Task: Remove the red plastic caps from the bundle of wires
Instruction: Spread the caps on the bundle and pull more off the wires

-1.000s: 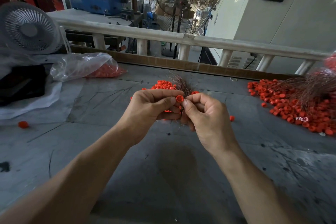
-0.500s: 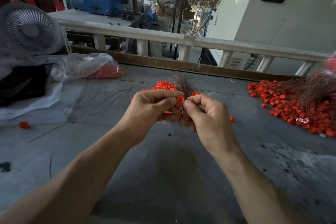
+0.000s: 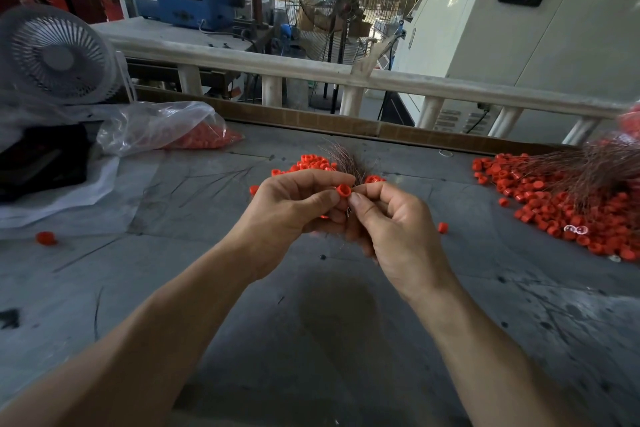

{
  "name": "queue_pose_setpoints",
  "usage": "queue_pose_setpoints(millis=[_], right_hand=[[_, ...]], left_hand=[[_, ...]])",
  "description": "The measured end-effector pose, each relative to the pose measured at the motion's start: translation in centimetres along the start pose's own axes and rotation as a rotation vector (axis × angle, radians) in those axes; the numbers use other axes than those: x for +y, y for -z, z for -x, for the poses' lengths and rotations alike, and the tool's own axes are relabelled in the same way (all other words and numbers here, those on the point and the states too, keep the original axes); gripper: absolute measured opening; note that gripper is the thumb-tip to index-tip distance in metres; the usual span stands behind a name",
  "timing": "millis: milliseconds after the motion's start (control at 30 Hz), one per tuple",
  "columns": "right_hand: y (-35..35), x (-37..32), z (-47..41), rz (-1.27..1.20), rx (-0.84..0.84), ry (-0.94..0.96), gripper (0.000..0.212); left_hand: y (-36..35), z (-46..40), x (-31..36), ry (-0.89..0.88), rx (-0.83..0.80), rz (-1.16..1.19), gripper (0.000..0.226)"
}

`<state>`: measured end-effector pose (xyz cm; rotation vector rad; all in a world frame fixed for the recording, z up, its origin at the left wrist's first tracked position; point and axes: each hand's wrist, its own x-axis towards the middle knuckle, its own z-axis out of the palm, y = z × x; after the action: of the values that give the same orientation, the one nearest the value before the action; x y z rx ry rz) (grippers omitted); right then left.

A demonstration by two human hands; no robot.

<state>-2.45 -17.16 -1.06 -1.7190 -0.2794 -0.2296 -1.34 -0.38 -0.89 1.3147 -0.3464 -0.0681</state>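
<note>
A small red cap (image 3: 343,190) is pinched between the thumb and fingers of my left hand (image 3: 294,208), above the middle of the grey table (image 3: 242,305). My right hand (image 3: 391,218) meets it thumb to thumb and grips the thin brown wires (image 3: 346,161) of a bundle, whose ends fan out beyond my fingers. Behind my hands lies a small heap of red caps (image 3: 310,163). Most of the bundle is hidden inside my fists.
A large pile of red caps (image 3: 561,204) with a second wire bundle (image 3: 602,166) lies at the right. A clear plastic bag with caps (image 3: 166,130) and a white fan (image 3: 57,55) sit at the left. Stray caps (image 3: 46,238) (image 3: 442,227) lie loose. A railing (image 3: 311,71) borders the table's far side.
My hands stay almost still, pinching the same cap. The view has shifted only slightly.
</note>
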Motion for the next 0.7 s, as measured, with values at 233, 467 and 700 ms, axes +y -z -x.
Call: queue_pose_setpoints(millis=[233,467,700], right_hand=[[0.09,-0.04,-0.01,0.002,0.028,0.021,0.013],[-0.01,-0.22,0.05,0.034,0.078,0.071,0.013],[-0.07,-0.35,0.00,0.064,0.084,0.087,0.013]], left_hand=[[0.06,-0.12,-0.21,-0.001,-0.001,0.036,0.025],[0.27,-0.22,-0.40,-0.017,-0.003,0.028,0.025],[0.10,-0.20,-0.35,-0.005,0.016,0.036,0.025]])
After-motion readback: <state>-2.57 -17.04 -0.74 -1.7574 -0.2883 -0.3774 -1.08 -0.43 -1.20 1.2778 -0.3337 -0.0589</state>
